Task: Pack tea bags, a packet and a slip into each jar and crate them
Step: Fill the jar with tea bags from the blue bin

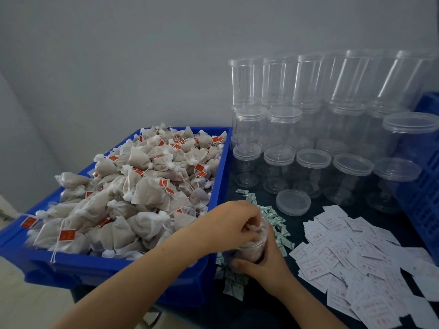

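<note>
Open jar (251, 245), near centre, gripped round its base by right hand (263, 262) while left hand (234, 224) curls over its mouth pushing in tea bags (253, 227): filling step, seemingly; next, a packet (282, 233) from the strip just right.

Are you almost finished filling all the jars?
No. One jar is being filled: the right hand holds it while the left hand pushes in tea bags. Its lid lies off. Packets, slips and empty jars wait.
</note>
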Demonstrator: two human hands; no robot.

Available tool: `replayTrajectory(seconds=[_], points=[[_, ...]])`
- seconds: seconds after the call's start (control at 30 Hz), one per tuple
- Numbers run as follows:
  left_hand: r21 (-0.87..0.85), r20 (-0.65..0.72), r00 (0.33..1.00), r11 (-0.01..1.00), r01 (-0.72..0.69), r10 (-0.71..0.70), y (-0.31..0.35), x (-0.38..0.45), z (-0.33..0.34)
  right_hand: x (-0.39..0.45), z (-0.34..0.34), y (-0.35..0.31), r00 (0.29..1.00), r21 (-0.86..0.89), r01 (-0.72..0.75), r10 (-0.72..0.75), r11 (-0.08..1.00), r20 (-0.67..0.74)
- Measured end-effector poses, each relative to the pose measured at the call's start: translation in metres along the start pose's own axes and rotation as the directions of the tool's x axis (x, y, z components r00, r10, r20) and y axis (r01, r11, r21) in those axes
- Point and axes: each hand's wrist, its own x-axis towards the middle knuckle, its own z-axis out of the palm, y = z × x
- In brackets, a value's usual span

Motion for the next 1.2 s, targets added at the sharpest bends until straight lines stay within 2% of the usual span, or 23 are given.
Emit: replayTrajectory(seconds=[0.3,0.53,0.8,1.07,1.2], points=[[0.079,0.211,0.977,0.997,-0.009,-0.008,0.004,0.002,-0.008,-0.002,0.001,-0.009,1.0,-0.027,0.006,-0.006,1.0,0.016],[0.115,0.303,0.952,0.993,0.012,-0.046,0.006,0.001,-0.011,-0.004,-0.001,-0.021,0.998,-0.097,-0.006,0.011,0.995,0.055],[0.055,0.24,0.97,0.998,0.021,-0.033,0.001,-0.002,-0.008,-0.001,-0.005,-0.025,0.99,-0.128,-0.124,0.132,0.984,0.058],[0.025,0.158,0.987,1.0,0.006,-0.01,0.007,0.003,-0.011,0.0,-0.009,-0.04,0.994,-0.094,-0.104,0.106,0.99,0.012],[0.036,0.092,0.992,0.995,-0.089,0.086,0.011,0.008,-0.009,0.001,-0.022,-0.05,0.995,-0.149,-0.096,0.097,0.984,-0.002]])
